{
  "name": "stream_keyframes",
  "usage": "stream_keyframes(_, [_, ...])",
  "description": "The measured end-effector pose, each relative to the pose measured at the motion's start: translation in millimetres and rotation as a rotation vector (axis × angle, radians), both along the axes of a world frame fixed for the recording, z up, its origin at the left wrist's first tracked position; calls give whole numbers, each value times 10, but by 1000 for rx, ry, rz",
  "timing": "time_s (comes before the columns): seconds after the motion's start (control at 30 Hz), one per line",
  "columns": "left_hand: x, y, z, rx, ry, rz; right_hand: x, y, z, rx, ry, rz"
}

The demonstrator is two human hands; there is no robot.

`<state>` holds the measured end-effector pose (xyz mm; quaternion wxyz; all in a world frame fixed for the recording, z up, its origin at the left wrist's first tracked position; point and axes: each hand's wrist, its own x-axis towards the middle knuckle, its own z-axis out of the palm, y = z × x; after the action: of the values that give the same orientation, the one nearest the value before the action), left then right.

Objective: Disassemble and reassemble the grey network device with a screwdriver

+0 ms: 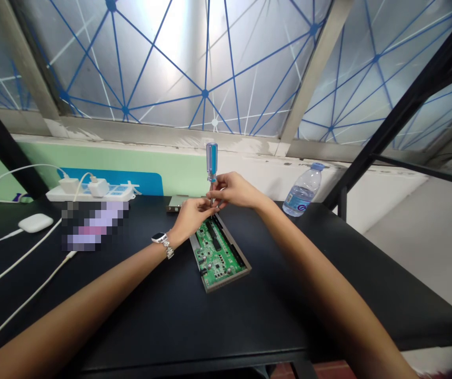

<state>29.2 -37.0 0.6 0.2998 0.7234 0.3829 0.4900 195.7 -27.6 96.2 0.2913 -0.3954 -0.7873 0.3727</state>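
A screwdriver (212, 158) with a clear and blue handle stands upright over a green circuit board (226, 257) set in a grey metal frame. Its handle is free, and the fingers of my right hand (235, 189) pinch the shaft just below it. Lower down, the fingertips of my left hand (192, 217) close round the shaft near its tip, over the far end of the board. Those fingers hide the tip, and any small screw there cannot be made out. On my left wrist sits a watch (159, 238).
A small metal box (174, 203) lies behind my left hand. At the back left are a white power strip (87, 192), cables, a white case (35, 222) and a blurred-out object (93, 229). A water bottle (303, 192) stands back right. Black frame bars (391, 105) slant up at the right.
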Motion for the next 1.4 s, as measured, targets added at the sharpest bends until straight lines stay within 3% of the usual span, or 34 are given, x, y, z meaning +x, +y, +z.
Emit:
stream_keyframes(0.27, [-20, -44, 49, -11, 25, -63, 116, 17, 54, 19, -51, 13])
stream_keyframes(0.57, [-29, -63, 129, 12, 45, -82, 138, -8, 101, -92, -37, 16])
stream_keyframes(1.13, [25, 25, 44, -47, -12, -172, 79, -50, 80, -198, 19, 73])
stream_keyframes(1.4, [66, 4, 56, -151, -105, -220, 102, 25, 22, -136, 32, 40])
